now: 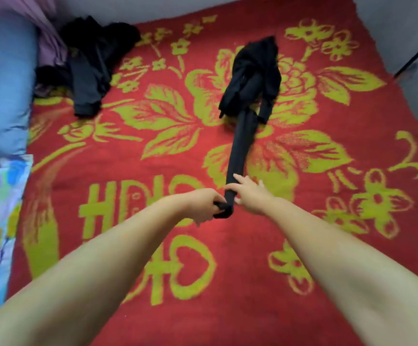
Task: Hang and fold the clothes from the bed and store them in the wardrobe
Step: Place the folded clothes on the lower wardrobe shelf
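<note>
The black garment lies on the red and yellow floral blanket covering the bed, drawn out into a long narrow strand toward the person, with its far end bunched in a loose heap near the blanket's middle. Judged soft, limp and light: it will sag and twist under its own weight, offers no stiff edge, and is not fragile. The near end is the sensible place to take hold, with a second hold further up the strand to spread it flat before folding or hanging. The left hand has its grip clenched round the near end of the garment. The right hand rests against the strand just beside it, fingers spread, grip released. The fabric is plain black, matte, creased; its type cannot be determined. A second heap of dark clothes lies at the bed's far left corner, well apart.
</note>
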A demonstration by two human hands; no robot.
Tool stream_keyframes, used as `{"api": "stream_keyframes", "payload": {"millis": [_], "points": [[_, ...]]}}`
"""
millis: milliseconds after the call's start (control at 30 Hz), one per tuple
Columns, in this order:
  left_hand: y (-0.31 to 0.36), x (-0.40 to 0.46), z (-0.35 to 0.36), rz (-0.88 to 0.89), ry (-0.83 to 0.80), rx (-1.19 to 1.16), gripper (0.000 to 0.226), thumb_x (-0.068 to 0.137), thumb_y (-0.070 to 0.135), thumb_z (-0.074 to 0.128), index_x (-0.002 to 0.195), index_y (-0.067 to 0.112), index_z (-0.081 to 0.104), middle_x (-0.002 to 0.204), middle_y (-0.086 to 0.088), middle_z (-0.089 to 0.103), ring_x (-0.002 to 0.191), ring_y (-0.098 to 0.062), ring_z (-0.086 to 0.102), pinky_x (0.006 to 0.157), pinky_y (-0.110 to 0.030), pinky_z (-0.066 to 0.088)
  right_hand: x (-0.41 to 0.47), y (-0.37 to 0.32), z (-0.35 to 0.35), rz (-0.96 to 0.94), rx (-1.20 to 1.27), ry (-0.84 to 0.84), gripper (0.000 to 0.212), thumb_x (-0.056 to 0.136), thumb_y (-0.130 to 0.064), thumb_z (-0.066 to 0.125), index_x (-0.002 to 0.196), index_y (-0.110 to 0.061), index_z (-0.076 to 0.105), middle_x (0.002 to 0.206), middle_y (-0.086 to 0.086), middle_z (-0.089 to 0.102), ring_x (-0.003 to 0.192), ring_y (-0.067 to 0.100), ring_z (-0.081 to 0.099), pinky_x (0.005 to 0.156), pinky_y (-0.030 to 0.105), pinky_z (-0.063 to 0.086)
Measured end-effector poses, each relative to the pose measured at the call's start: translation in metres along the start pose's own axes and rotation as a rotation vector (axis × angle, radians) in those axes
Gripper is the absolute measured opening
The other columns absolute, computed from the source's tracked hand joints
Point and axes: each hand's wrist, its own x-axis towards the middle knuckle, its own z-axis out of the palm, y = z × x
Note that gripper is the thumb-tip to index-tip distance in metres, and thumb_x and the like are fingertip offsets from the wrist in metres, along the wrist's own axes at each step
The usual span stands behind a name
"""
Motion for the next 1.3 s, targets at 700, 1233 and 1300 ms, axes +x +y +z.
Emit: {"api": "stream_keyframes", "payload": {"millis": [700, 1233, 1300], "points": [[0.027, -0.194, 0.059, 0.223, 0.755, -0.481, 0.009, 0.088, 0.022, 0.06, 0.086, 0.03, 0.056, 0.079, 0.017, 0.059, 0.088, -0.018, 0.061, 0.063, -0.014, 0.04, -0.296, -0.227, -0.27, -0.399, 1.648, 0.516, 0.028, 0.103, -0.028, 0.041, 0.094, -0.008, 0.059, 0.069, 0.005, 0.069, 0.064, 0.018, 0.067, 0.061, 0.028, 0.056], [0.077, -0.318, -0.049, 0.334, 0.728, -0.611, 0.011, 0.08, 0.014, 0.059, 0.077, 0.014, 0.069, 0.055, 0.008, 0.064, 0.049, -0.005, 0.06, 0.044, -0.015, 0.041, -0.307, -0.171, -0.221, -0.01, 0.306, 0.205, 0.104, 0.076, -0.06, 0.068, 0.152, -0.038, 0.0, 0.149, -0.009, 0.031, 0.139, 0.015, 0.033, 0.103, 0.024, 0.03], [0.097, -0.334, -0.062, 0.389, 0.704, -0.583, 0.021, 0.072, 0.023, 0.067, 0.084, 0.007, 0.071, 0.063, 0.001, 0.066, 0.056, -0.012, 0.061, 0.051, -0.021, 0.044, -0.304, -0.203, -0.217, -0.214, 0.446, 0.261, 0.104, 0.077, -0.047, 0.074, 0.151, -0.043, 0.001, 0.145, -0.01, 0.039, 0.133, 0.009, 0.04, 0.107, 0.025, 0.032]]}}
